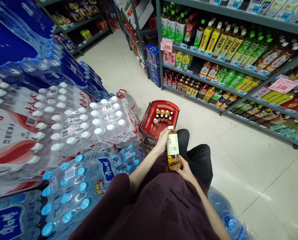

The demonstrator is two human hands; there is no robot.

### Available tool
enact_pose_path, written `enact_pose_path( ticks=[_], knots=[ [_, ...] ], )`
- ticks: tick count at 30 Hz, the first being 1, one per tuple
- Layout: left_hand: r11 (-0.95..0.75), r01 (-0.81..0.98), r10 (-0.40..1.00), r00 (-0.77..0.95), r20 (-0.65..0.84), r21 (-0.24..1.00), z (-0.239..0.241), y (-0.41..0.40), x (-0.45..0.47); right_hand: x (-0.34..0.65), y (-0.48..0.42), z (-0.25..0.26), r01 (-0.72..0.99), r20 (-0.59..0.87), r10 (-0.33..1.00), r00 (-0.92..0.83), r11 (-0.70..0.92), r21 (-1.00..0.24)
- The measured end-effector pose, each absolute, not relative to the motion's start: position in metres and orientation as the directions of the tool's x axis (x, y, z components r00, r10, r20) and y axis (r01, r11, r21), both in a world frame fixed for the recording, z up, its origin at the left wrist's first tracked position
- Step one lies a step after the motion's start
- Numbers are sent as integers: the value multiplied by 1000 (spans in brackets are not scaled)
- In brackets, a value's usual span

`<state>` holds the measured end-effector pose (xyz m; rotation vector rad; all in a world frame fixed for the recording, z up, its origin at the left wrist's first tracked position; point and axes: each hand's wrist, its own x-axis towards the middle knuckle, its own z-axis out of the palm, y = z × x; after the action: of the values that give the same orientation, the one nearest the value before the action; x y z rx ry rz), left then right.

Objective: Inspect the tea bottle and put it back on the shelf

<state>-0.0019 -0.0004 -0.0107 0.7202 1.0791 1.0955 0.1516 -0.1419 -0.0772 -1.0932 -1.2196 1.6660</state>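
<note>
Both of my hands hold a bottle of yellow tea (173, 148) with a white cap and pale label, upright in front of my body. My left hand (162, 139) grips its upper part near the cap. My right hand (185, 170) cups its base from below. Just beyond the bottle, a red shopping basket (149, 121) stands on the floor with several small brown-capped bottles (163, 116) standing at its far end.
Shrink-wrapped packs of water bottles (88, 123) are stacked at my left, down to floor level. Shelves of drink bottles (229, 43) run along the right with pink price tags (283, 84). A large water jug (230, 221) lies by my right side. Pale tiled floor (251, 156) stretches ahead.
</note>
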Motion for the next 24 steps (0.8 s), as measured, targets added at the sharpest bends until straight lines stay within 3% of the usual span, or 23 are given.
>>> enact_pose_path(
  ticks=[7,24],
  knots=[
    [323,-320,945,63,-320,891,-6,0,-3,150,-142,-78,-179,-187,941,-282,-243,-953],
    [326,-313,944,59,-324,892,-9,0,-3,153,-142,-81,-167,-183,943,-276,-235,-958]
  ],
)
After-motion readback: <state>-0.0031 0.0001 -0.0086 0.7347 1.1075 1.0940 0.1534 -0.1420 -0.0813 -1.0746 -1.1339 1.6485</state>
